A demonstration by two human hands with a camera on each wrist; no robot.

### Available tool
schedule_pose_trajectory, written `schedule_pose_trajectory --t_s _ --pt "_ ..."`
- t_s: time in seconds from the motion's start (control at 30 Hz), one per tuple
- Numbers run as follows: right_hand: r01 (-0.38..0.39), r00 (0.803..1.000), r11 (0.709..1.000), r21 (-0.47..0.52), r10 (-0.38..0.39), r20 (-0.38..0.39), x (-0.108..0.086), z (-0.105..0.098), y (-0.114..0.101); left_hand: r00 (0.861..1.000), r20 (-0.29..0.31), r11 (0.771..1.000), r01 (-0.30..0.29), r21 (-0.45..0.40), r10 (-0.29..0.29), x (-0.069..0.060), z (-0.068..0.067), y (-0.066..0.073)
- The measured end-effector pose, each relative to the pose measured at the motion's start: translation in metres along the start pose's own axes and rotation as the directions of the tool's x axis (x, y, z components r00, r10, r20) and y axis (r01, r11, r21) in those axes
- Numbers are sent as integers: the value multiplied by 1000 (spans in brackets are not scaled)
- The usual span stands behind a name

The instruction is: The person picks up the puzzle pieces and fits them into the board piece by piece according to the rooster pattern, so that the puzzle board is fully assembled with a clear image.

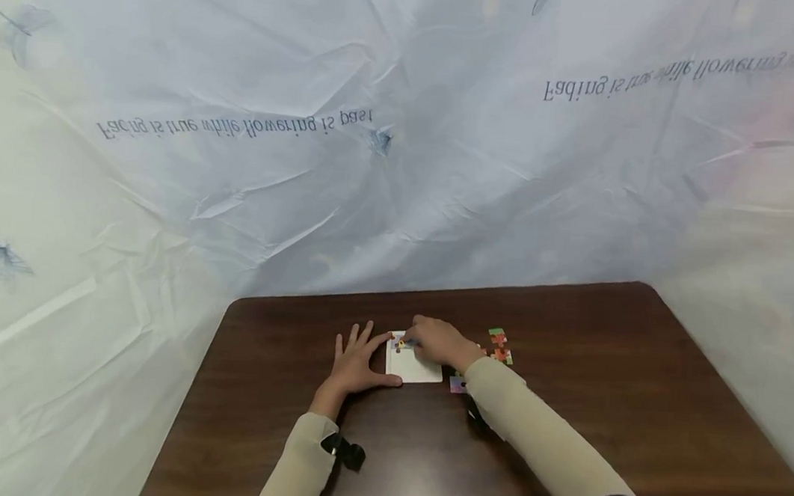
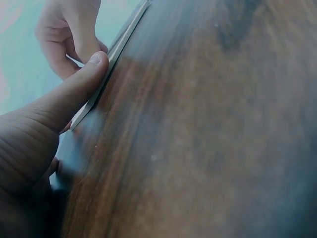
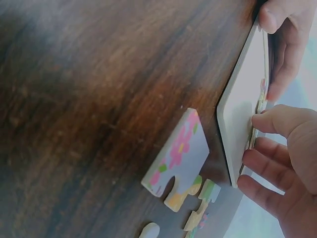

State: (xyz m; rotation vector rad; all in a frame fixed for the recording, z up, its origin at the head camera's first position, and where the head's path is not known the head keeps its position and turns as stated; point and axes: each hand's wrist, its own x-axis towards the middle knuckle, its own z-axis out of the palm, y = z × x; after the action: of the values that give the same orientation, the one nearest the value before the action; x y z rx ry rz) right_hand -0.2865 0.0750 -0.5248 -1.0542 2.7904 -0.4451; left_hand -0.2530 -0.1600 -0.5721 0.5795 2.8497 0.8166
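Pale, creased sheeting [image 1: 386, 202] printed with lines of lettering [image 1: 235, 123] (flipped top to bottom, as seen from here) hangs behind and around a dark brown wooden table [image 1: 284, 347] with rounded far corners. On that table lies a white square board [image 1: 414, 369], flat, between the person's two hands. At its left side the left hand [image 1: 355, 367] is spread, fingers apart and fairly straight, with the thumb against the near left corner and the index finger reaching the far left corner; it clamps nothing. Over the far part of the board is the right hand [image 1: 441, 342], its fingers bent, thumb and fingers together on a puzzle piece [image 3: 253, 137] that they mostly hide. Colourful placed pieces [image 1: 397, 342] lie at the far left corner of the board, while its nearer part shows plain white. Loose pieces [image 1: 501, 348] rest on the wood to the right of the board, some partly covered by the right forearm. Among them, the right wrist view shows a corner piece [image 3: 181, 146] with pink flowers, just beside the board and apart from it. Both forearms wear cream sleeves [image 1: 542, 435], and a black device [image 1: 346, 451] sits at the left wrist.
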Motion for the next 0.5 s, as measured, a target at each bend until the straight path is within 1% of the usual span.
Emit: schedule_pose_trajectory --t_s 0.1,0.23,0.33,0.5 --pt "-15 1000 1000 -9 15 -13 3 -2 1 1000 -12 1000 -2 9 2 4 -2 0" --pt "-49 999 999 7 49 16 1 1 0 1000 22 1000 0 7 0 3 0 -2" --pt "-44 999 999 20 44 8 0 4 0 1000 26 1000 3 -2 -3 1 1 -2" --pt "-20 999 1000 22 21 -25 1 5 0 1000 12 1000 6 -16 -6 0 -1 -2"
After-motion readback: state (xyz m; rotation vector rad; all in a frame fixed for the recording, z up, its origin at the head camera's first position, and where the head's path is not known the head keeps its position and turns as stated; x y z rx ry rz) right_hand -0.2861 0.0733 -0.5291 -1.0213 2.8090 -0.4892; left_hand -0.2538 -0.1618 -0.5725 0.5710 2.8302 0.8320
